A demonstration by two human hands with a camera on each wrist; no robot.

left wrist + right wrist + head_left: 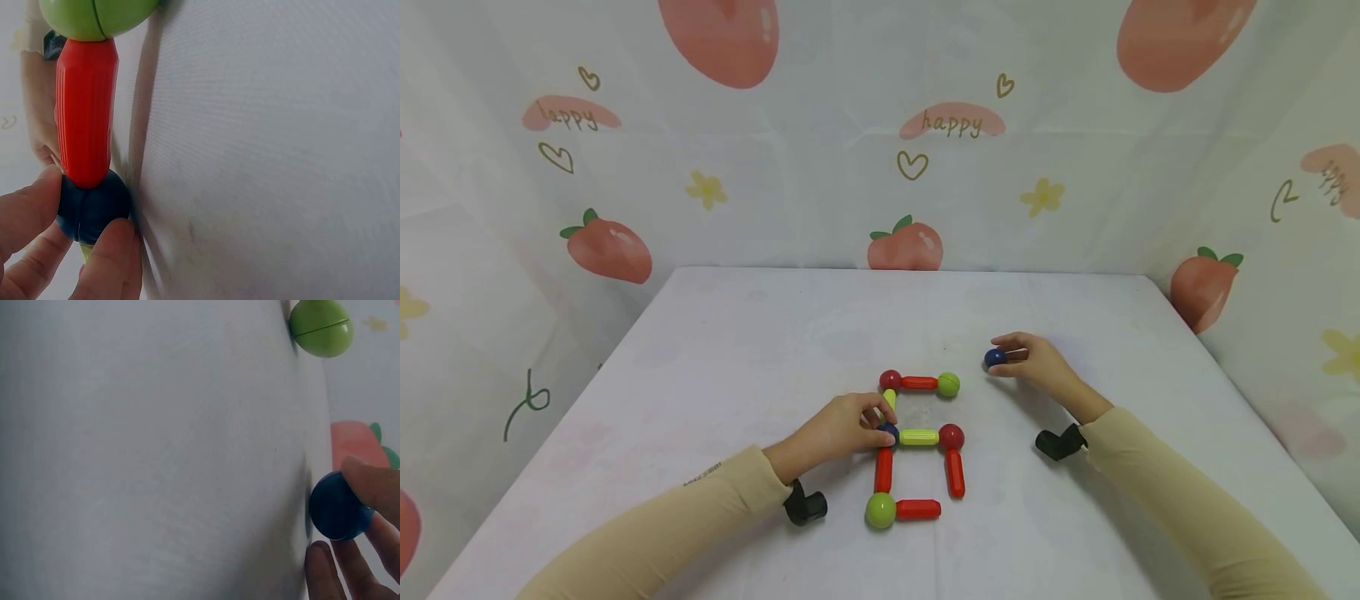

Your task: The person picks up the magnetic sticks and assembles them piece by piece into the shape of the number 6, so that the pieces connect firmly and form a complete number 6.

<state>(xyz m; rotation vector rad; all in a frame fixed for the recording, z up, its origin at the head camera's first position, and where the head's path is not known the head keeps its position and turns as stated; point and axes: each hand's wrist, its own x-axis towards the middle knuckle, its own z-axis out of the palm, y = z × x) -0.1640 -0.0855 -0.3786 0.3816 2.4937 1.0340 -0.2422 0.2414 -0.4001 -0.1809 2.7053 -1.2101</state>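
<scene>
My left hand (842,423) pinches a dark blue ball (94,206) between thumb and fingers. From that ball, a red rod (86,115) leads to a green ball (881,510), and a yellow rod (919,437) leads to a red ball (951,437). Another yellow rod, partly behind my fingers, runs up to a second red ball (891,381). A short red rod (919,383) joins this to a smaller green ball (948,384). Farther right, my right hand (1041,364) grips a separate blue ball (337,506) at the table surface, apart from the joined pieces.
Two red rods have free ends: one (955,473) below the middle red ball, one (918,509) beside the near green ball. Black wrist cameras (807,505) sit low by both sleeves. A fruit-print cloth (820,167) hangs behind the white table (760,333).
</scene>
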